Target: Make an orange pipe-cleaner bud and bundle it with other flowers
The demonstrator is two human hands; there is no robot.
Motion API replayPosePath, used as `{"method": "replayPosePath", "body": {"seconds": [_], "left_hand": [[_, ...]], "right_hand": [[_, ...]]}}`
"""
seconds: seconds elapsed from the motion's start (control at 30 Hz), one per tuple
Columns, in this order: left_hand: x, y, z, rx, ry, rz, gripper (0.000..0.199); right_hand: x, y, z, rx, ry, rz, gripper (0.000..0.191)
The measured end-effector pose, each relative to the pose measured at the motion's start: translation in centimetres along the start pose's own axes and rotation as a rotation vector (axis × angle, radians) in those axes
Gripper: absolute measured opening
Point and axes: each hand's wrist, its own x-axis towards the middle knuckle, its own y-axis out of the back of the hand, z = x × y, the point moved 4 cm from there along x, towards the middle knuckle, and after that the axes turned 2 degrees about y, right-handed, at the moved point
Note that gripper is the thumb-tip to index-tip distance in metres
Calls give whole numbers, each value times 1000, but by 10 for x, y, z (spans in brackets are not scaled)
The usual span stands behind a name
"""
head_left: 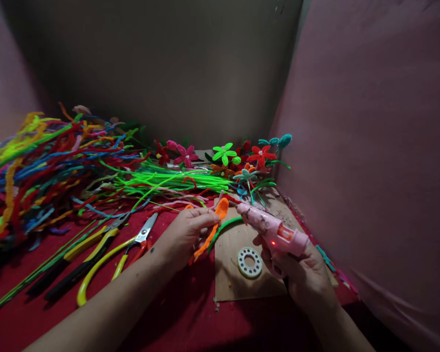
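Note:
Between the thumb and fingers of my left hand (pixel 190 230) is an orange pipe cleaner piece (pixel 222 208), its top bent into a petal-like loop and its tail hanging below. My right hand (pixel 304 269) is wrapped round the grip of a pink glue gun (pixel 269 225) with a small red light lit. The gun's nozzle points left, close to the orange loop; I cannot tell whether they touch. A green pipe cleaner (pixel 225 226) curves just behind the orange tail. Under both hands is a cardboard sheet (pixel 238 288), with a white ring with holes (pixel 250 262) lying on it.
Pliers (pixel 91 249) and yellow-handled scissors (pixel 143 234) lie left on the red cloth (pixel 179 313). A heap of colourful pipe cleaners (pixel 40 176) fills the far left. Green stems (pixel 183 178) and several pipe cleaner flowers (pixel 224 153) lie at the back, beside a pink wall sheet (pixel 370 146).

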Motion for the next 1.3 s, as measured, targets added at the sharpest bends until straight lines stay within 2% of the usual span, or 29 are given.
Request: {"method": "replayPosePath", "body": {"seconds": [0.1, 0.57, 0.7, 0.77, 0.93, 1.07, 1.17, 1.3], "left_hand": [[1, 0, -2, -8, 41, -46, 17], [3, 5, -2, 49, -5, -2, 13], [2, 5, 0, 25, -19, 10, 11], [2, 5, 0, 20, -18, 12, 12], [1, 5, -1, 24, 1, 13, 12], [1, 4, 0, 8, 5, 0, 12], [0, 3, 1, 4, 4, 2, 11], [0, 2, 1, 5, 11, -6, 11]], "right_hand": [[1, 0, 1, -2, 2, -11, 27], [0, -9, -8, -72, 4, -49, 43], [0, -12, -10, -71, -10, -68, 54], [-1, -10, -10, -52, -4, -57, 51], [-2, -4, -5, 0, 16, -20, 31], [-2, -6, -4, 5, 5, -33, 28], [-2, -8, -5, 14, -18, -37, 38], [-3, -13, -9, 7, -31, -102, 53]]}}
